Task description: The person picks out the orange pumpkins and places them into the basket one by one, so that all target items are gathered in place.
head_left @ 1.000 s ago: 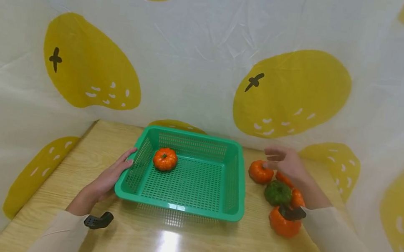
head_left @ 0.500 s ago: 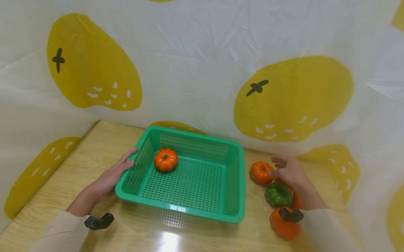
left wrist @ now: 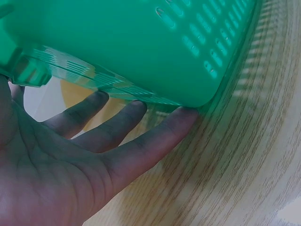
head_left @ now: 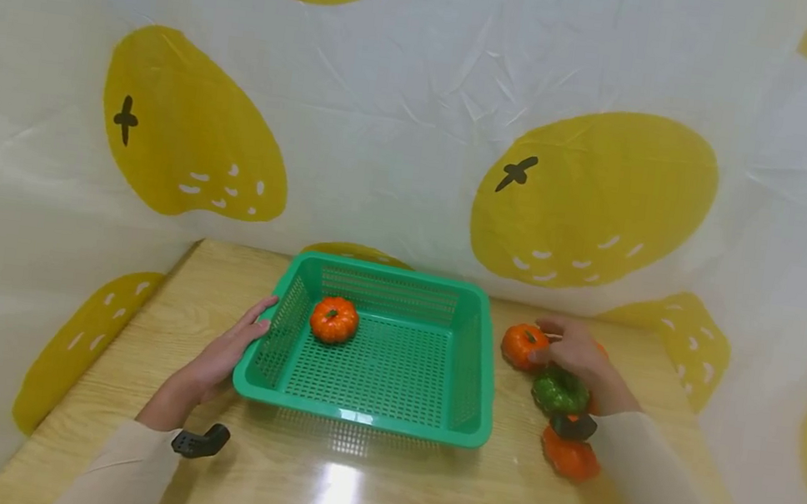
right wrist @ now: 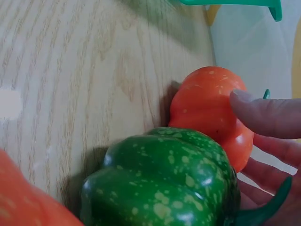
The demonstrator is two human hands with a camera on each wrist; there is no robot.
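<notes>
In the head view, my left hand [head_left: 228, 356] rests on the left side of a green plastic basket [head_left: 360, 417]. The left wrist view shows its fingers [left wrist: 146, 146] stretched along the basket's outer wall. One orange toy pumpkin [head_left: 334, 320] sits inside the basket, toward the back left. To the right, my right hand [head_left: 575, 356] is at another orange pumpkin [head_left: 516, 346] on the table. In the right wrist view the thumb overlaps this pumpkin's side while the fingers reach behind it; how firmly they touch it cannot be told.
A speckled green pumpkin [head_left: 558, 391] stands under the right wrist, with an orange pumpkin [head_left: 570, 456] nearer the front. More orange shows behind the right hand, mostly hidden. A white curtain [head_left: 398, 176] with yellow fruit prints rises along the wooden table's [head_left: 419, 498] back edge.
My right hand has drawn back slightly, then come down, its thumb and fingers now beside the rear orange pumpkin. The left hand and the basket have stayed in place.
</notes>
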